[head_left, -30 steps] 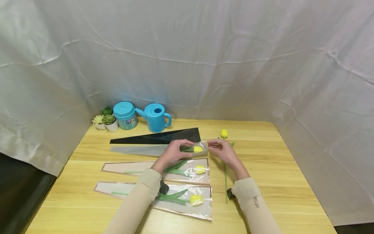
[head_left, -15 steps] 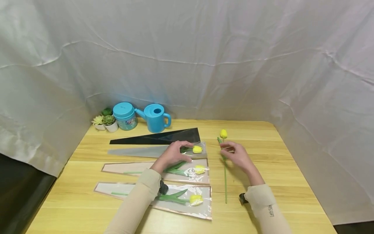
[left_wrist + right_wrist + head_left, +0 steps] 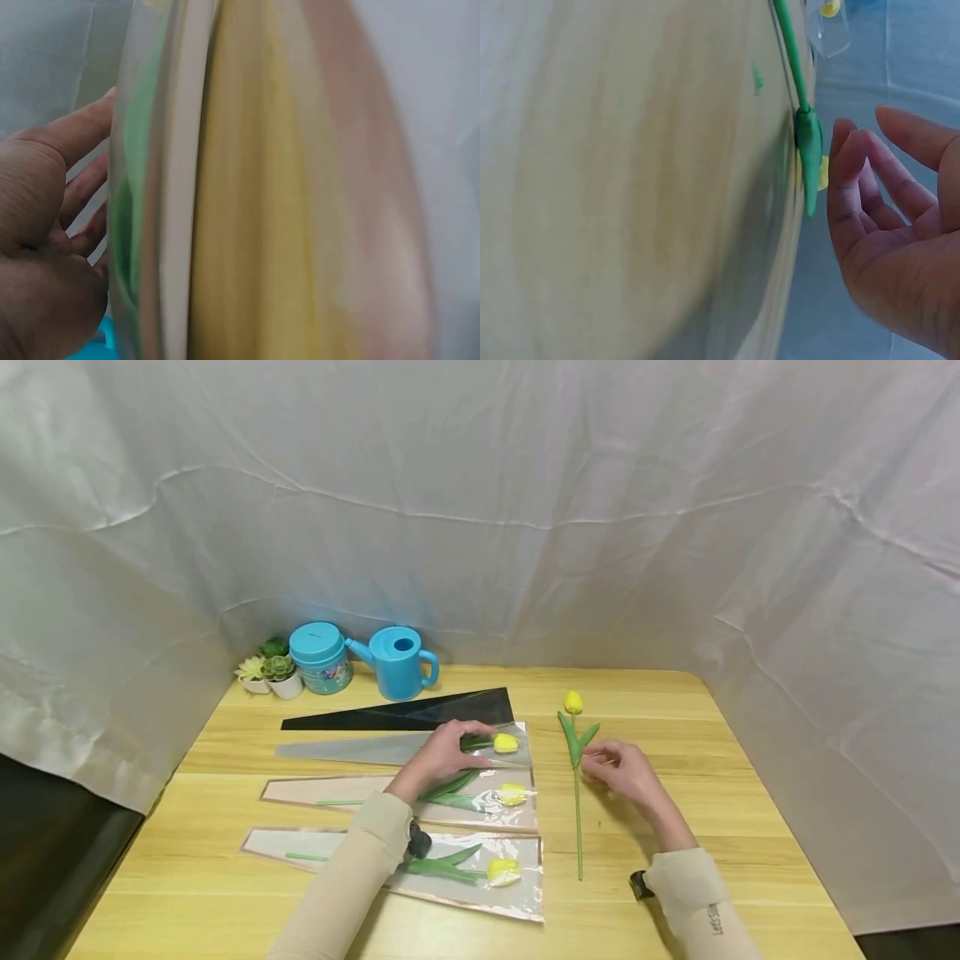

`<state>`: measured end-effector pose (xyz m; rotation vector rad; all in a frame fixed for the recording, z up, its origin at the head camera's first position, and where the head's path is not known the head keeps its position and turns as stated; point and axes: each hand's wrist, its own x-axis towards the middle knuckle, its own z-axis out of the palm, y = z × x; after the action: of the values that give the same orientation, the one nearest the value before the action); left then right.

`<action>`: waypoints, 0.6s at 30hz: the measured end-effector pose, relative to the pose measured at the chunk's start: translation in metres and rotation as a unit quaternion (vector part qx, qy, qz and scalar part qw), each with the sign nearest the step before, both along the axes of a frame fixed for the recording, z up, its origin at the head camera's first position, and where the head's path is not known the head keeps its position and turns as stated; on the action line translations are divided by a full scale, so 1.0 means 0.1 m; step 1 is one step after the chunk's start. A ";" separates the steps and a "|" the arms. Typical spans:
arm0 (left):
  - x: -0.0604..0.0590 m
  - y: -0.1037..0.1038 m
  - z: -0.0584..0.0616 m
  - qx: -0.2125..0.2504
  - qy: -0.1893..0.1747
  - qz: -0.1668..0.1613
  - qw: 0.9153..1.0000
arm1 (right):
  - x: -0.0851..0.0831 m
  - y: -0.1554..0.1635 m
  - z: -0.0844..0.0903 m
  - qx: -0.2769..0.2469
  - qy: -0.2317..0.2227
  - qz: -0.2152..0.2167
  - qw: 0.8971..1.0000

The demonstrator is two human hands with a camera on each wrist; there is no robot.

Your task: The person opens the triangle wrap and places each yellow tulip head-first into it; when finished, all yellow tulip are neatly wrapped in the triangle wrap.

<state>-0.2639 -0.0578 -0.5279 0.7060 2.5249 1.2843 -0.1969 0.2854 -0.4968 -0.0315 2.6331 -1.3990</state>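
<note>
My left hand [image 3: 450,752] lies over a grey translucent flower sleeve [image 3: 360,745], thumb and fingers spread apart on either side of a yellow tulip [image 3: 506,743] inside it. In the left wrist view the fingers [image 3: 84,127] look relaxed. Just right of a loose yellow tulip [image 3: 578,802], my right hand [image 3: 626,772] hovers with loosely bent fingers and nothing between them. That tulip lies lengthwise on the table, bloom at the far end, its green leaves [image 3: 808,150] close to my fingertips in the right wrist view.
Two pink-edged clear sleeves, a nearer one [image 3: 517,902] and a middle one [image 3: 300,789], each hold a yellow tulip. A black sleeve [image 3: 405,712] lies farther back. Behind stand a blue watering can [image 3: 397,668], a blue-lidded jar [image 3: 321,660] and small potted succulents [image 3: 281,672].
My right hand has left the mouth of the grey sleeve and moved right, past the loose tulip's leaves to its right side. My left hand stays nearly still over the grey sleeve.
</note>
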 end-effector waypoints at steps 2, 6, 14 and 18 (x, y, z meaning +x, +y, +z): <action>0.00 0.00 -0.01 0.003 -0.001 0.000 1.000 | 0.00 0.00 -0.03 -0.003 -0.011 -0.005 1.000; 0.00 -0.01 0.00 0.011 -0.008 0.002 1.000 | -0.02 -0.02 -0.09 -0.026 -0.041 -0.013 0.999; 0.01 -0.01 0.01 0.014 -0.011 0.001 1.000 | -0.05 -0.07 -0.13 -0.023 -0.077 -0.029 0.996; 0.01 -0.01 0.00 0.015 -0.012 0.003 1.000 | -0.07 -0.09 -0.15 -0.031 -0.080 -0.030 0.996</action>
<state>-0.2633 -0.0589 -0.5275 0.6854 2.4947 1.3283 -0.2035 0.2767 -0.5113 0.1468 2.4794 -1.4384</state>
